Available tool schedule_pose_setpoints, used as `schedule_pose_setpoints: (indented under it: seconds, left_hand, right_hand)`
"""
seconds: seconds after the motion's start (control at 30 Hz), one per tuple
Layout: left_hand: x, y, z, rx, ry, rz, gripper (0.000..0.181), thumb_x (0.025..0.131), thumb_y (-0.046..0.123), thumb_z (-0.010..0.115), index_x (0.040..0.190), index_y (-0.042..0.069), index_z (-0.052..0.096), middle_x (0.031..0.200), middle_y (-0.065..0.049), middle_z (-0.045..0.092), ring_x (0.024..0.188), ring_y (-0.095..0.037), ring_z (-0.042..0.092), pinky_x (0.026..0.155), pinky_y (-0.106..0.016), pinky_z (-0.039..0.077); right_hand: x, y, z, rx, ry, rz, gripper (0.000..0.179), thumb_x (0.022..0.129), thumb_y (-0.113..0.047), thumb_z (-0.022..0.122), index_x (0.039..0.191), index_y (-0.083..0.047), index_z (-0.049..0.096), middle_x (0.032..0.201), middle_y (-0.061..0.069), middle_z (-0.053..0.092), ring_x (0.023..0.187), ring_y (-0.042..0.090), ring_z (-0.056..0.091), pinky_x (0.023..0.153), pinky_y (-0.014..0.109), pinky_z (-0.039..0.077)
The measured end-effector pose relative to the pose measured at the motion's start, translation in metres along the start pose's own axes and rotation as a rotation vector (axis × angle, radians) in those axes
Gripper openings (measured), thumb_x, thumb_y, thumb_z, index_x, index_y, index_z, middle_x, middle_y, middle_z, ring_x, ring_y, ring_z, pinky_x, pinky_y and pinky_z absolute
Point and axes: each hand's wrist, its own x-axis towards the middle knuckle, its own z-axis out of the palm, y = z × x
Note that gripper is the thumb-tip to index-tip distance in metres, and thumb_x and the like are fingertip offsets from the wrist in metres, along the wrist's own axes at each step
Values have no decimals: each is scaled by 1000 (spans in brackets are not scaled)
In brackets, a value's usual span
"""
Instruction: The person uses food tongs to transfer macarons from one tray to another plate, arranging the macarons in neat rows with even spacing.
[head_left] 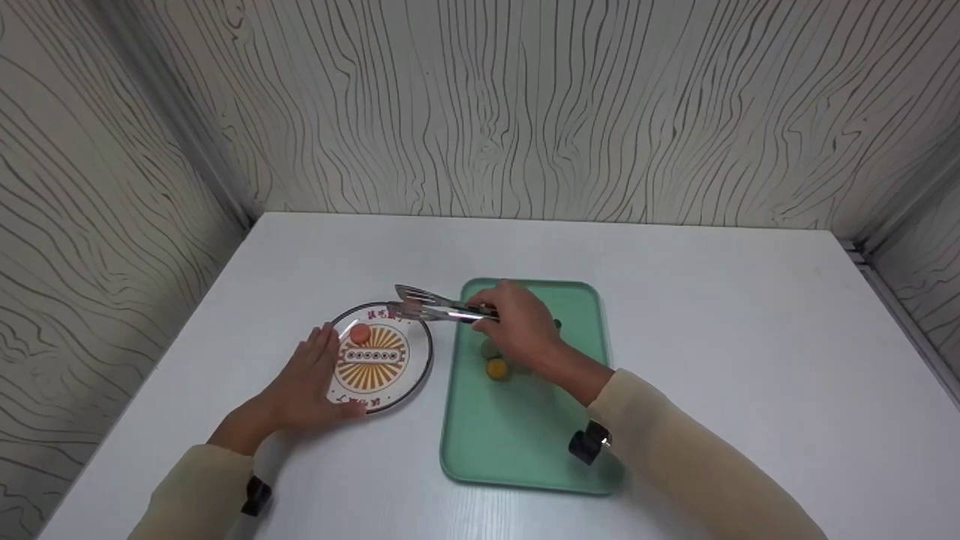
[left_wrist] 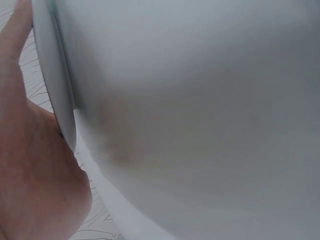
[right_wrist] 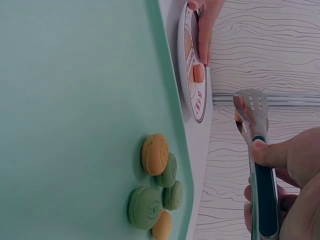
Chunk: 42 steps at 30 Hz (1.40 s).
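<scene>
My right hand point(head_left: 521, 319) grips metal tongs point(right_wrist: 264, 195) with dark handle grips. Between the tong tips sits a pinkish-orange macaron point(right_wrist: 239, 115), partly hidden by the metal. The tips hang over the far right rim of a round patterned plate point(head_left: 409, 375). My left hand point(head_left: 304, 386) holds that plate by its left side, fingers along the rim and thumb at the front edge. One pink-orange macaron point(head_left: 361, 334) lies on the plate near my fingers. On the green tray point(head_left: 502, 442), green macarons point(right_wrist: 145, 207) and yellow-orange macarons point(right_wrist: 155, 154) lie clustered, partly under my right hand in the head view.
The tray lies just right of the plate on a white table point(head_left: 735, 360). Wood-grain patterned panels point(head_left: 525, 112) rise behind the table and at both sides. A small dark device point(head_left: 589, 442) is on the right wrist, another point(head_left: 256, 496) on the left.
</scene>
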Motion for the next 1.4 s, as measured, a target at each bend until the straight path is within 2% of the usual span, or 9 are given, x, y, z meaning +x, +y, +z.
schedule_pose_setpoints:
  seconds: [0.33,0.6,0.77,1.0,1.2,1.4]
  left_hand:
    - [-1,0,-1,-25,7,11,127,82,68,69,155,-16,8,165,-33,3,153,-49,-1,122,-61,8]
    - [1,-3,2,-5,-3,-19,129,81,71,68,156,-14,8,166,-30,3,154,-46,-1,123,-58,9]
    - [1,-3,2,-9,0,-14,129,81,71,68,156,-14,8,166,-30,3,154,-46,-1,123,-59,9]
    - [-1,-3,1,-13,7,-14,128,81,71,68,157,-14,8,166,-30,3,154,-46,0,123,-59,9]
    - [-1,-3,1,-16,12,-4,127,82,70,68,156,-14,9,166,-30,4,154,-47,0,123,-59,9]
    - [0,-2,0,-7,11,11,126,83,70,67,156,-16,9,165,-32,4,153,-48,1,123,-60,10]
  right_hand:
    - [8,-7,16,-49,-31,45,20,92,-12,77,112,-13,79,97,-1,64,84,14,53,75,33,51]
    - [9,-8,31,-39,-71,21,22,93,-7,74,114,-12,78,103,0,68,91,13,58,80,33,53]
    - [11,-10,38,-33,-76,28,21,92,-7,75,112,-11,78,105,0,70,95,14,61,85,36,54]
    - [17,-14,45,-77,-56,26,21,89,-5,77,108,-10,80,100,1,72,93,16,63,84,38,54]
    - [19,-17,52,-131,-74,25,21,89,-7,78,110,-12,80,102,3,70,97,19,62,85,38,54]
    - [20,-19,57,-124,-80,42,22,90,-7,77,111,-12,79,102,4,69,96,19,62,84,38,53]
